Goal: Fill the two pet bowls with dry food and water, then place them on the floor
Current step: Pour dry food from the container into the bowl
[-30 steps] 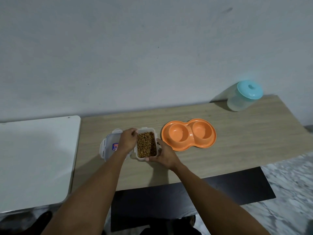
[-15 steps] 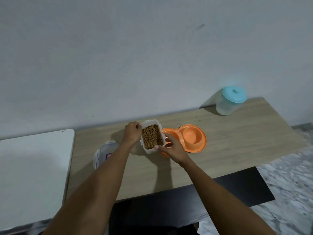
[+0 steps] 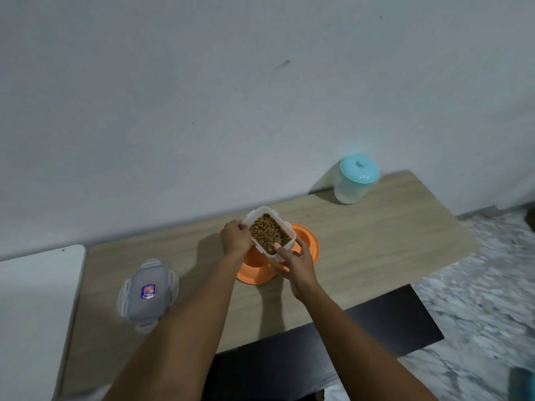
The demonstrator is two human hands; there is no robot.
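Now both hands, left hand (image 3: 236,237) and right hand (image 3: 298,263), grip the clear rectangular plastic box of brown kibble (image 3: 269,234) above the orange double plastic pet bowl (image 3: 308,244); a quick tilt may scatter kibble on the wooden table (image 3: 376,241)

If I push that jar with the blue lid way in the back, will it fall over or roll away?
The jar stands upright on the table, and it looks wide and squat, so a gentle push would probably slide it, not tip it. Its smooth plastic sides may be slippery. If it did fall, its round shape would likely roll. How full or heavy it is, I cannot tell.
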